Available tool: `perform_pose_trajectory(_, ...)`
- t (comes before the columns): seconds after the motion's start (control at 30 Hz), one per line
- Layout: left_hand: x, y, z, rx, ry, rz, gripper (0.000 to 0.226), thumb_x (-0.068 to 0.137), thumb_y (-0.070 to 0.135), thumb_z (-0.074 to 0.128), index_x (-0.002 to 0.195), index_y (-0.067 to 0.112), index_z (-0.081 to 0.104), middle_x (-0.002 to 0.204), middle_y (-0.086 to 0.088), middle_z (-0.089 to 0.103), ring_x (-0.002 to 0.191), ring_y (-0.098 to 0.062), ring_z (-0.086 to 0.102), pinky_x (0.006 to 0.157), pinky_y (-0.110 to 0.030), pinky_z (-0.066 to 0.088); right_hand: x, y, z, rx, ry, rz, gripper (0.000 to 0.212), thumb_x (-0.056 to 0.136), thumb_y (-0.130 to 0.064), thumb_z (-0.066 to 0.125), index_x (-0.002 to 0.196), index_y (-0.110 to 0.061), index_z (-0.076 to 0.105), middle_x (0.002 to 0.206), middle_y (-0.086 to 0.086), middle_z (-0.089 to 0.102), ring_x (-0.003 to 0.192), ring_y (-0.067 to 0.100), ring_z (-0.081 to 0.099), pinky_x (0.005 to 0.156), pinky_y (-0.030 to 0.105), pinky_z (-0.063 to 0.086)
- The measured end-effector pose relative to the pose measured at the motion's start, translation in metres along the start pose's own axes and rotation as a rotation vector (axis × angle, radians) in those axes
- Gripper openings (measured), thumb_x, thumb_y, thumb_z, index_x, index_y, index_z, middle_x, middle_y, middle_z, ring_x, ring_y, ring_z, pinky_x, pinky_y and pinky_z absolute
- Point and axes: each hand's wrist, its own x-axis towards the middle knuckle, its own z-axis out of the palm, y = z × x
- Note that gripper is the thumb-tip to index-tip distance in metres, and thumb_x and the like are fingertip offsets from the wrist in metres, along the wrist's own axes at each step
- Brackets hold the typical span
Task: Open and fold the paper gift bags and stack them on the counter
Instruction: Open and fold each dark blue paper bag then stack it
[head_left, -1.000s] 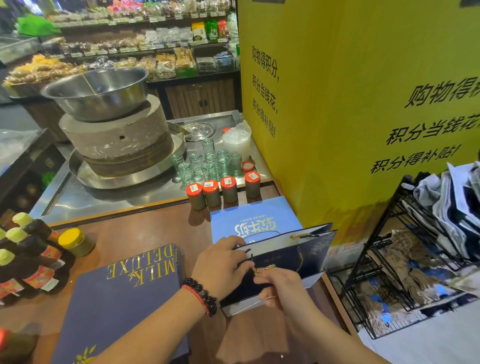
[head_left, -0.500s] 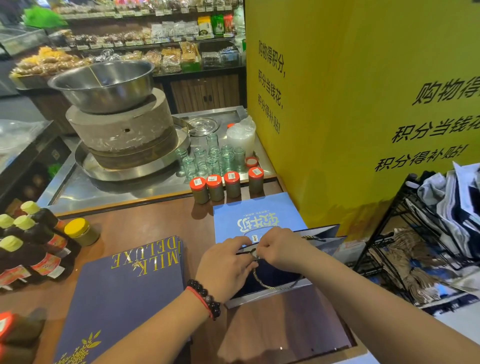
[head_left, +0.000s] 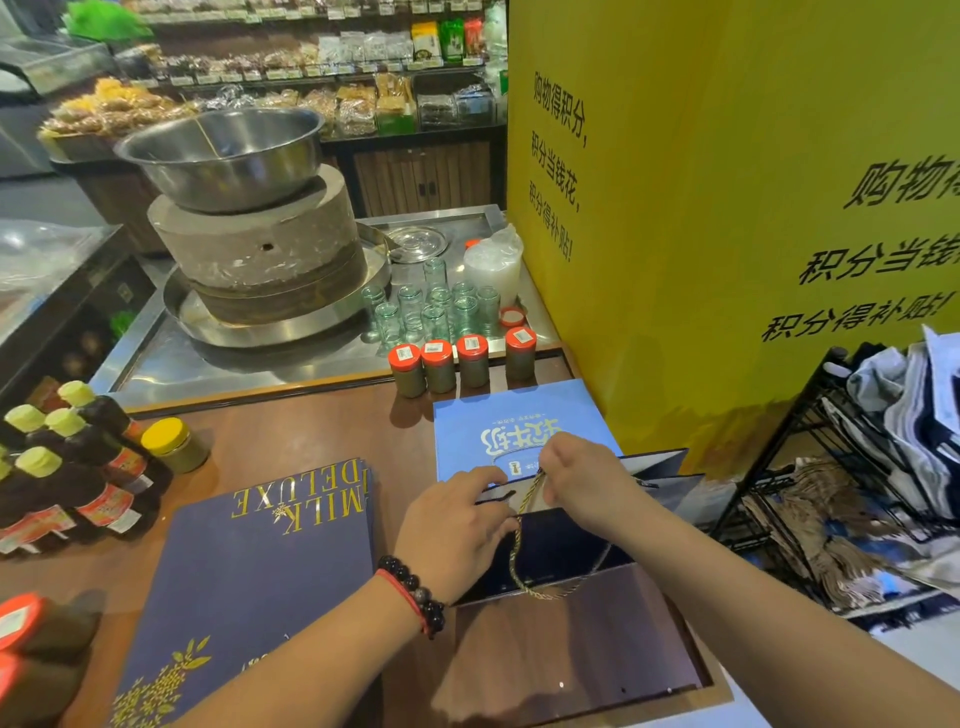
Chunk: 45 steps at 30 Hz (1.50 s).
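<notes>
A dark navy paper gift bag (head_left: 566, 561) lies on the brown wooden counter (head_left: 311, 431), its mouth toward me. My left hand (head_left: 457, 535) grips the bag's near left rim. My right hand (head_left: 582, 483) pinches its gold rope handle (head_left: 524, 504) near the top edge. Under the far end of that bag lies a light blue flat bag (head_left: 514, 426). A stack of flat navy bags printed "MILK DELUXE" (head_left: 260, 587) rests to the left.
Several red-lidded jars (head_left: 457, 364) line the counter's back edge, with glass jars (head_left: 431, 312) and a stone mill (head_left: 254, 244) behind. Dark bottles (head_left: 67, 467) stand at left. A black wire rack (head_left: 857, 493) with more bags stands at right, beside a yellow wall (head_left: 727, 208).
My right hand moved from the bag's near edge up to its far rim, taking the gold handle with it. My left hand stayed on the rim.
</notes>
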Motion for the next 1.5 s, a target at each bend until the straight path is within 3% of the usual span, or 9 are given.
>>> perform_pose_trajectory(0.27, 0.004, 0.000, -0.004, -0.038, -0.028, -0.039, 0.032, 0.087, 0.039, 0.046, 0.078, 0.026, 0.074, 0.115, 0.006, 0.062, 0.084, -0.015, 0.065, 0.060, -0.031, 0.054, -0.053, 0.012, 0.017, 0.184, 0.477, -0.209, 0.008, 0.089, -0.022, 0.056, 0.093, -0.025, 0.062, 0.074, -0.008, 0.064, 0.073, 0.013, 0.054, 0.065, 0.033, 0.040)
perform_pose_trajectory(0.47, 0.006, 0.000, -0.006, -0.075, -0.027, 0.005, 0.025, 0.083, 0.030, 0.049, 0.075, 0.020, 0.072, 0.114, 0.003, 0.062, 0.083, -0.015, 0.064, 0.058, -0.029, 0.052, -0.056, 0.031, 0.072, 0.193, -0.041, -0.034, 0.022, 0.084, -0.042, 0.062, 0.104, -0.033, 0.064, 0.100, -0.012, 0.068, 0.094, 0.002, 0.060, 0.085, 0.030, 0.050)
perform_pose_trajectory(0.53, 0.006, 0.000, -0.004, -0.070, -0.028, 0.012, 0.024, 0.082, 0.029, 0.050, 0.073, 0.019, 0.070, 0.114, 0.004, 0.061, 0.081, -0.015, 0.064, 0.056, -0.029, 0.051, -0.050, 0.026, 0.075, 0.348, -0.028, -0.029, 0.005, 0.087, -0.030, 0.064, 0.087, -0.026, 0.066, 0.085, -0.007, 0.069, 0.080, 0.002, 0.059, 0.080, 0.035, 0.050)
perform_pose_trajectory(0.63, 0.006, -0.003, -0.001, -0.062, -0.017, 0.001, 0.026, 0.085, 0.031, 0.050, 0.073, 0.019, 0.070, 0.114, 0.004, 0.061, 0.081, -0.015, 0.063, 0.055, -0.030, 0.052, -0.050, 0.020, 0.076, 0.329, -0.021, -0.099, 0.027, 0.092, -0.022, 0.056, 0.065, -0.021, 0.050, 0.060, -0.007, 0.051, 0.061, 0.006, 0.041, 0.061, 0.035, 0.039)
perform_pose_trajectory(0.77, 0.010, -0.009, -0.001, -0.061, 0.013, -0.021, 0.019, 0.083, 0.029, 0.058, 0.074, 0.022, 0.074, 0.110, 0.004, 0.063, 0.079, -0.013, 0.064, 0.053, -0.028, 0.052, -0.068, 0.022, 0.079, -0.154, -0.174, -0.374, 0.026, 0.098, -0.032, 0.042, 0.072, -0.028, 0.043, 0.074, -0.009, 0.044, 0.068, 0.009, 0.047, 0.058, 0.022, 0.033)
perform_pose_trajectory(1.0, 0.010, -0.008, -0.001, -0.060, 0.034, -0.019, 0.024, 0.085, 0.032, 0.053, 0.080, 0.021, 0.074, 0.103, 0.005, 0.064, 0.072, -0.013, 0.062, 0.050, -0.026, 0.049, -0.071, 0.029, 0.063, -0.424, -0.101, -0.491, 0.031, 0.099, -0.040, 0.034, 0.090, -0.022, 0.057, 0.088, -0.003, 0.057, 0.077, 0.019, 0.058, 0.068, 0.037, 0.051)
perform_pose_trajectory(1.23, 0.009, -0.007, -0.003, -0.090, 0.016, 0.013, 0.014, 0.085, 0.027, 0.060, 0.089, 0.022, 0.072, 0.104, 0.006, 0.063, 0.072, -0.014, 0.062, 0.051, -0.026, 0.048, -0.018, 0.015, -0.019, -0.431, 0.424, -0.398, 0.039, 0.087, -0.042, 0.031, 0.080, -0.022, 0.063, 0.074, -0.001, 0.065, 0.071, 0.024, 0.058, 0.058, 0.033, 0.040)
perform_pose_trajectory(1.37, 0.009, -0.003, -0.005, -0.093, 0.017, -0.011, 0.018, 0.073, 0.016, 0.080, 0.088, 0.019, 0.073, 0.102, 0.003, 0.065, 0.069, -0.015, 0.064, 0.049, -0.027, 0.051, 0.021, 0.016, -0.058, -0.687, 0.015, 0.004, 0.044, 0.099, -0.041, 0.033, 0.138, -0.026, 0.044, 0.125, 0.007, 0.062, 0.107, 0.027, 0.058, 0.084, 0.036, 0.041)
perform_pose_trajectory(1.5, 0.011, 0.000, -0.004, -0.085, 0.035, -0.044, 0.020, 0.069, 0.012, 0.082, 0.085, 0.019, 0.072, 0.099, 0.003, 0.065, 0.066, -0.017, 0.063, 0.045, -0.027, 0.050, 0.031, 0.021, -0.055, -0.341, -0.168, 0.086, 0.028, 0.094, -0.032, 0.047, 0.120, -0.028, 0.057, 0.115, -0.003, 0.060, 0.095, 0.016, 0.057, 0.079, 0.029, 0.049)
